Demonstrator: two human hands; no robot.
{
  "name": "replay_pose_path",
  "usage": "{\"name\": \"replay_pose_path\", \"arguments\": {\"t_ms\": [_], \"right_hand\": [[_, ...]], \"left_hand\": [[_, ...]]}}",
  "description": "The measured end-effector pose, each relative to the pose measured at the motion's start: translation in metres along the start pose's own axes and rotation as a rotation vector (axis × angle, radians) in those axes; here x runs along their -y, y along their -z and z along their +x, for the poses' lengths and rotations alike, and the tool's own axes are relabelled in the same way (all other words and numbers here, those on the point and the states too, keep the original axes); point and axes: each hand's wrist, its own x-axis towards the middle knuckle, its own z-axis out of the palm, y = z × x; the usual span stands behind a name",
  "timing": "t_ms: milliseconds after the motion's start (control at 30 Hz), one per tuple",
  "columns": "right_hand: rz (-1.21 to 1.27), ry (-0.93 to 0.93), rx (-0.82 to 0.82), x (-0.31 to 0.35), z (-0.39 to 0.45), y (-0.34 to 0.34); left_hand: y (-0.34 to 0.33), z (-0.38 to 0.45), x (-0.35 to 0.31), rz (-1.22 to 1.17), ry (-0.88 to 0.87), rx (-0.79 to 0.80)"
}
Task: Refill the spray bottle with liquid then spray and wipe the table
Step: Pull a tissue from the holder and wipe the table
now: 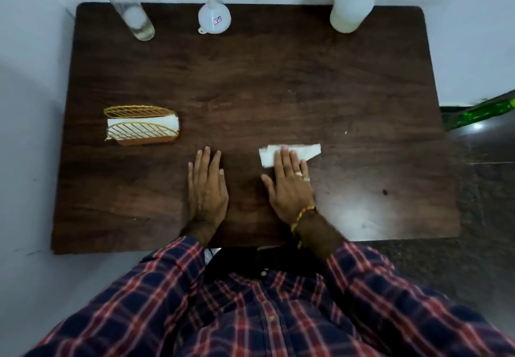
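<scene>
Wiping step: tissue (289,154) pressed flat under spread right hand (288,182); left hand (206,186) spread flat on table (250,78). Tissue best pushed toward far edge, kept flat.

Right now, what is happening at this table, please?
A person in a checked shirt is at the wiping stage. The right hand presses flat on a white tissue on the dark wooden table. The left hand rests flat on the table beside it, holding nothing. A gold napkin holder with more tissues stands to the left. At the far edge stand a clear bottle, a white funnel and a bottle of white liquid.
</scene>
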Motion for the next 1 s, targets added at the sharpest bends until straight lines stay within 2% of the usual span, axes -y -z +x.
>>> {"name": "replay_pose_path", "arguments": {"t_ms": [67, 200, 267, 433, 500, 633, 667, 733, 833, 867, 933, 1000], "right_hand": [[0.02, -0.001, 0.038, 0.009, 0.033, 0.009], [-0.064, 0.295, 0.061, 0.027, 0.036, 0.0], [-0.113, 0.356, 0.088, 0.016, 0.023, -0.005], [-0.025, 0.075, 0.028, 0.0, 0.089, 0.017], [-0.022, 0.072, 0.049, 0.008, 0.123, 0.028], [-0.135, 0.39, 0.12, 0.026, 0.131, 0.029], [-0.154, 0.422, 0.118, 0.023, 0.127, 0.027], [-0.129, 0.328, 0.029, 0.008, 0.127, 0.028], [-0.049, -0.021, -0.067, -0.02, 0.157, 0.037], [-0.015, -0.088, -0.08, -0.023, 0.171, 0.04], [-0.012, -0.05, -0.067, -0.016, 0.192, 0.047], [-0.067, 0.152, 0.001, 0.003, 0.193, 0.044]], "left_hand": [[0.0, 0.007, -0.004, -0.003, 0.021, -0.005], [-0.003, 0.028, -0.016, -0.041, 0.041, -0.065], [-0.006, 0.042, -0.02, -0.067, 0.04, -0.082], [-0.024, 0.07, -0.03, -0.153, 0.085, -0.14], [-0.031, 0.069, -0.033, -0.138, 0.09, -0.168], [-0.032, 0.065, -0.032, -0.08, 0.03, -0.187], [-0.031, 0.067, -0.032, -0.07, 0.031, -0.178], [-0.029, 0.069, -0.032, -0.041, 0.028, -0.162], [-0.029, 0.068, -0.032, -0.003, -0.004, -0.146], [-0.028, 0.068, -0.031, 0.007, -0.007, -0.141], [-0.028, 0.069, -0.032, 0.026, -0.002, -0.136], [-0.028, 0.069, -0.032, 0.039, -0.001, -0.135]]}}
